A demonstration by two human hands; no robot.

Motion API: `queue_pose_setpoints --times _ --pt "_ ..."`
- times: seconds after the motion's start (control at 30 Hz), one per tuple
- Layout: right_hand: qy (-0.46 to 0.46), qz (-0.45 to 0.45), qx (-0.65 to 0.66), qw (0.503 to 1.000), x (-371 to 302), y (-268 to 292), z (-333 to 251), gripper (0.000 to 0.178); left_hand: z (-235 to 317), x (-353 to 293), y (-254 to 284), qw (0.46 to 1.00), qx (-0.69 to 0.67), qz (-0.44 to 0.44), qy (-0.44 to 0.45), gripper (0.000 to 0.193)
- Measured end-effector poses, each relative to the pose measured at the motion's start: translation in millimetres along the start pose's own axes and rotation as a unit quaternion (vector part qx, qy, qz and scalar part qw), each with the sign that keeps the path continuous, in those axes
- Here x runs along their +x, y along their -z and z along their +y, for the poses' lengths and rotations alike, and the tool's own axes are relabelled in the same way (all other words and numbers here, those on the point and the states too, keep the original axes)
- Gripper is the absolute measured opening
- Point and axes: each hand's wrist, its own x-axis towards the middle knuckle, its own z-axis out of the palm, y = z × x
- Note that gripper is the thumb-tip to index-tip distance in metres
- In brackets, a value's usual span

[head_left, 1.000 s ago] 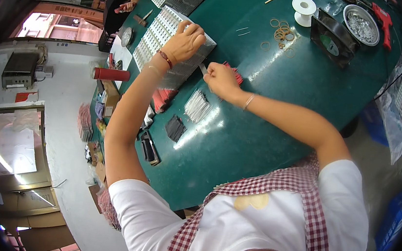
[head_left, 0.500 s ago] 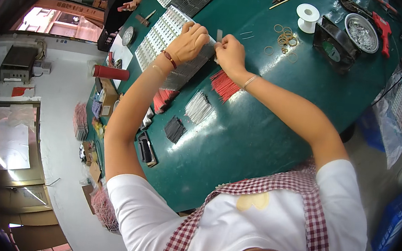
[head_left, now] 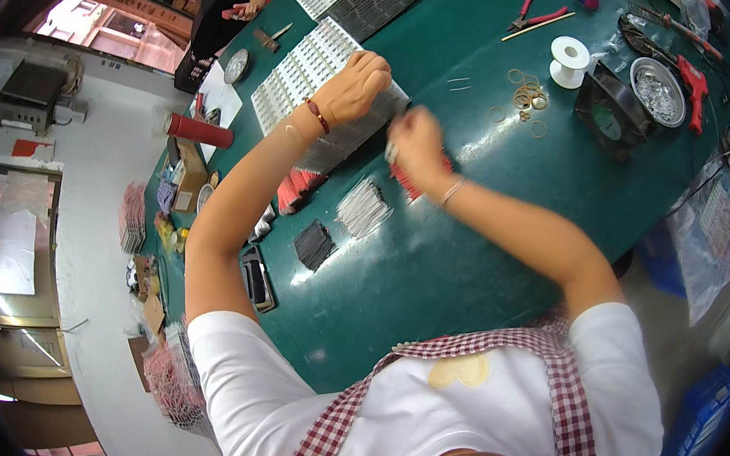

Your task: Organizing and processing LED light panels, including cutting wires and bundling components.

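On the green surface (head_left: 441, 263), your left hand (head_left: 356, 87) curls over the pale ridged stack (head_left: 295, 87) and your blurred right hand (head_left: 417, 143) bends beside the red bundle (head_left: 407, 185), both grips unclear, with white bundle (head_left: 363, 208) and black bundle (head_left: 313, 245) remaining, completion uncertain.

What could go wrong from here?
1. The right hand, blurred, overlaps the thin red pieces in view; if it is low enough, it might brush and scatter them.
2. The left hand is at the layered pale stack; an uneven push there could shift its layers.
3. The white pieces lie loose close to the red ones, so a knock might mix the two piles.
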Motion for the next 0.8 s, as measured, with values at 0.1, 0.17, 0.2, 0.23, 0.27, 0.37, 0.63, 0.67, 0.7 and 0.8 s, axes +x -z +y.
queue_pose_setpoints --times 0.1,0.17,0.2,0.23,0.27,0.37,0.63,0.67,0.7,0.8 --pt "0.0 0.058 0.0 0.998 0 -7 13 0.018 -2 10 -7 1.0 -0.01 0.009 -0.004 0.013" --pt "0.037 -0.025 -0.152 0.987 -19 -28 37 0.017 -12 10 -16 0.998 -0.034 0.034 -0.038 0.013" --pt "0.001 -0.096 -0.106 0.99 -34 -30 32 0.016 -13 1 -17 0.992 -0.073 0.097 0.046 0.015" --pt "0.001 -0.101 -0.106 0.989 -21 -24 30 0.016 -9 -4 -18 0.972 -0.114 0.158 0.129 0.017" --pt "-0.001 0.007 -0.028 1.0 7 -14 27 0.018 -8 0 -16 0.982 -0.102 0.149 0.062 0.02" --pt "-0.009 0.102 0.032 0.994 19 -12 37 0.018 -9 11 -21 0.974 -0.09 0.19 0.087 0.02" --pt "-0.193 -0.214 0.098 0.953 -63 -26 18 0.016 -25 29 -4 0.814 -0.44 0.165 0.341 0.003" --pt "-0.196 -0.219 0.088 0.952 -62 -22 9 0.015 -30 37 2 0.82 -0.436 0.055 0.367 0.004" --pt "-0.196 -0.221 0.079 0.952 -60 -18 8 0.015 -32 44 8 0.819 -0.437 0.064 0.367 0.004" --pt "-0.201 -0.237 0.072 0.948 -57 -6 7 0.015 -55 59 15 0.745 -0.578 0.027 0.332 0.003"
